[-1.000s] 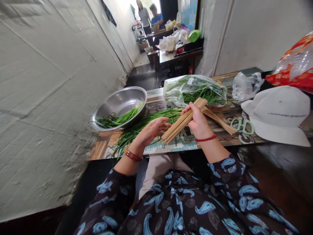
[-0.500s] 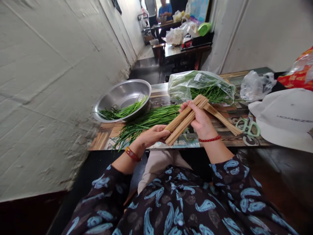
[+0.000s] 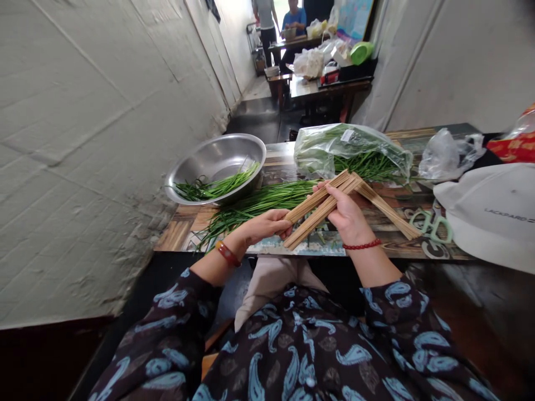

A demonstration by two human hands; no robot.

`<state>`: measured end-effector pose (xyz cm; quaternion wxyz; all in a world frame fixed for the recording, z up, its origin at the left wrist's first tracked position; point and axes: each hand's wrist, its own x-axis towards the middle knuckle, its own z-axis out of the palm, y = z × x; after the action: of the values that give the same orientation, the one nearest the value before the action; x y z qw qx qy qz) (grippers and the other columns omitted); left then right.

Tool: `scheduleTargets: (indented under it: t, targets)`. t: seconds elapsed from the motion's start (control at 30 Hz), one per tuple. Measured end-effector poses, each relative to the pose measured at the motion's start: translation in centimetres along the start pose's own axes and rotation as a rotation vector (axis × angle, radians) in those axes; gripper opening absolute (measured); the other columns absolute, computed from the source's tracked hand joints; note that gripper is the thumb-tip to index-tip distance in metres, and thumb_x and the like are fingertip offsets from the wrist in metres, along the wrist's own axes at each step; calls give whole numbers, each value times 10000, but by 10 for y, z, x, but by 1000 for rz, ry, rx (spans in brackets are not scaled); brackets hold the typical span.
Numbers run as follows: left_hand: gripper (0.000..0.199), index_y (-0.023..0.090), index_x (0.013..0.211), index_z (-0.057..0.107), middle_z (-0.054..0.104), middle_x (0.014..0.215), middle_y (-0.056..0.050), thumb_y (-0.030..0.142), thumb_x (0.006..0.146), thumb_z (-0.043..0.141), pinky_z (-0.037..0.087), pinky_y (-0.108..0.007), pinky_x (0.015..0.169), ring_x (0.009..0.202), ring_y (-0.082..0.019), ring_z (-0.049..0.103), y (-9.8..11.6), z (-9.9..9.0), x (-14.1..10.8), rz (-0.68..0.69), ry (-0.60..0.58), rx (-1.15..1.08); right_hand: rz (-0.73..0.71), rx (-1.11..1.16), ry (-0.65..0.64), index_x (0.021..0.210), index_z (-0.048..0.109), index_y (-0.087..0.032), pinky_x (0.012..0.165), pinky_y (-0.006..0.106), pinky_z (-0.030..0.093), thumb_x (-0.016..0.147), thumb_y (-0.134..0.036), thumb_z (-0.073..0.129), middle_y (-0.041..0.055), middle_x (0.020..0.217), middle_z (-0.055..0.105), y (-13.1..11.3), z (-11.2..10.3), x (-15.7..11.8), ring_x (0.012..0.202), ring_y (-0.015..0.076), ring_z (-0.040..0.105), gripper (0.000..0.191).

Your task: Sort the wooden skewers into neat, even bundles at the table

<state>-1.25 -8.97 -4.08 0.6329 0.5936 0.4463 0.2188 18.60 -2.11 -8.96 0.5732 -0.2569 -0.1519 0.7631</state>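
My left hand is closed around the near end of one bundle of thin bamboo skewers. A second skewer bundle sits in my right hand, whose thumb presses across its upper part. The two bundles meet near my right fingers and spread apart towards my left hand. Another bundle of skewers lies slanting on the table just right of my right hand. Under and beyond my hands are long green garlic chives, spread on the wooden tabletop.
A steel basin with some chives stands back left. Behind my hands lies a clear bag of chives. Green-handled scissors, a white cap and a crumpled plastic bag are on the right. Two people are at the far end.
The two bundles have parted at their near ends, the left one moving up and away from the other. The camera view has shifted slightly.
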Motion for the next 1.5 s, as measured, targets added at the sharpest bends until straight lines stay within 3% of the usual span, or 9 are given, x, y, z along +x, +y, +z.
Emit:
scheduleTargets:
  t: [0.3, 0.4, 0.5, 0.73, 0.87, 1.03, 1.3, 1.4, 1.5]
  targets:
    - [389, 122, 980, 583, 600, 770, 5, 443, 801, 709, 467, -244, 597, 607, -94, 544, -4, -1, 23, -17, -32, -76, 10, -40, -41, 827, 603, -207, 752, 348, 637, 746, -158, 738, -35, 748, 704, 21, 7, -9, 759, 145, 697, 165]
    - [542, 119, 1184, 611, 674, 966, -60, 497, 805, 700, 494, -282, 683, 722, -132, 608, -9, -5, 21, -35, 73, -185, -5, -27, 2, 820, 604, -201, 784, 371, 634, 733, -150, 749, -38, 760, 699, 18, 4, -7, 776, 144, 697, 177]
    - [543, 115, 1131, 671, 702, 1018, -78, 549, 806, 685, 489, -267, 732, 821, -153, 624, -10, -9, 17, -63, 155, -167, -9, -19, 5, 814, 603, -215, 831, 397, 627, 735, -146, 749, -50, 773, 698, 16, 3, -5, 792, 138, 693, 179]
    - [551, 149, 1072, 573, 733, 895, -61, 410, 675, 852, 538, -295, 652, 686, -175, 691, -11, -1, 14, -146, -175, -303, -13, -45, -56, 815, 609, -217, 853, 390, 622, 737, -156, 748, -46, 765, 688, 13, 11, -4, 786, 134, 686, 171]
    - [512, 123, 1017, 589, 751, 829, -98, 383, 669, 861, 567, -320, 639, 673, -208, 712, -21, -3, 9, -200, -248, -299, -23, -36, -105, 820, 616, -207, 847, 382, 622, 753, -155, 737, -42, 768, 694, 7, 12, -5, 795, 133, 686, 148]
    - [398, 101, 888, 621, 749, 786, -99, 361, 691, 849, 585, -325, 653, 674, -208, 718, -26, 4, 11, -228, -229, -383, 12, -37, -131, 855, 636, -197, 816, 375, 625, 747, -142, 734, -34, 762, 711, 14, 16, -10, 769, 132, 685, 155]
    - [483, 138, 1030, 533, 729, 866, -101, 369, 726, 829, 572, -285, 647, 695, -180, 713, -24, 12, 14, -51, -113, -475, 9, -59, -152, 867, 643, -215, 791, 362, 629, 715, -206, 786, -43, 762, 697, 23, 23, -15, 743, 125, 678, 209]
    - [533, 145, 1069, 532, 732, 916, -127, 406, 713, 831, 578, -305, 623, 701, -205, 723, -30, 9, 9, -133, -194, -478, -8, -73, -171, 875, 645, -214, 794, 361, 627, 715, -216, 794, -41, 756, 696, 23, 24, -13, 750, 129, 684, 219]
    - [475, 118, 965, 584, 728, 799, -106, 392, 682, 851, 563, -285, 560, 614, -197, 705, -36, 13, 7, -211, -226, -452, 2, -71, -187, 885, 650, -199, 780, 347, 626, 701, -209, 803, -32, 744, 701, 22, 24, -14, 743, 136, 690, 240]
